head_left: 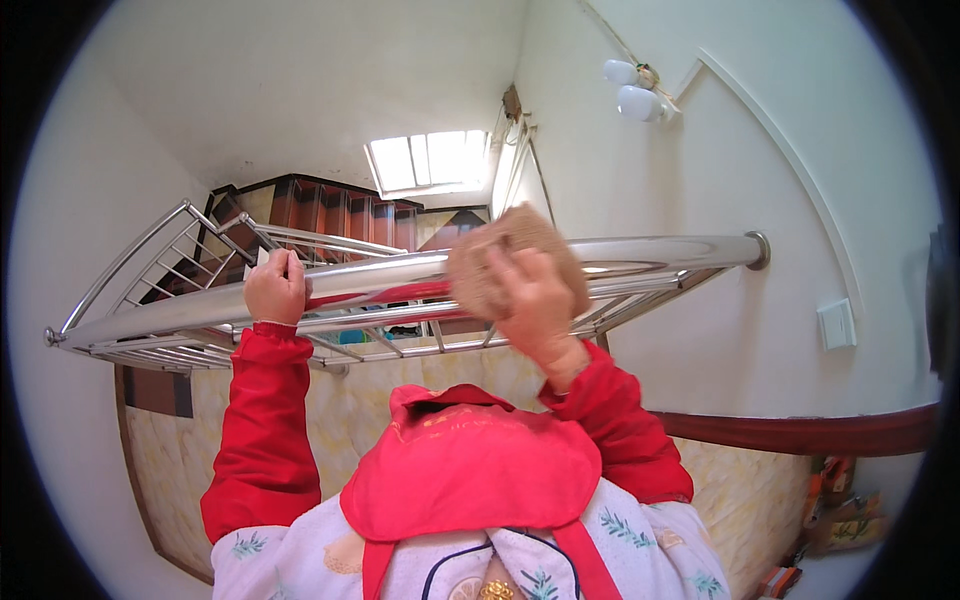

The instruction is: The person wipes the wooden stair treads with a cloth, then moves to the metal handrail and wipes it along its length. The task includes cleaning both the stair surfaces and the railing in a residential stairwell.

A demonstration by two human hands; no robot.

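Note:
A thick stainless steel handrail point(660, 253) runs across in front of me. My left hand point(276, 289) is closed over it, left of the middle. A small whitish piece shows just behind those fingers; I cannot tell whether the hand holds it. My right hand point(536, 300) presses a folded brown cloth point(480, 262) against the rail, right of the middle. The cloth hides that stretch of rail and looks slightly blurred. Both arms wear red sleeves, and a red apron point(472, 465) covers my chest.
Below the handrail are thinner steel bars point(420, 349). Beyond it, tiled stairs point(337, 214) lie lower down, near a bright window point(431, 161). Two bulbs point(639, 103) and a switch point(836, 325) are on the right wall. Boxes point(836, 480) stand at lower right, beside pale marbled floor point(742, 480).

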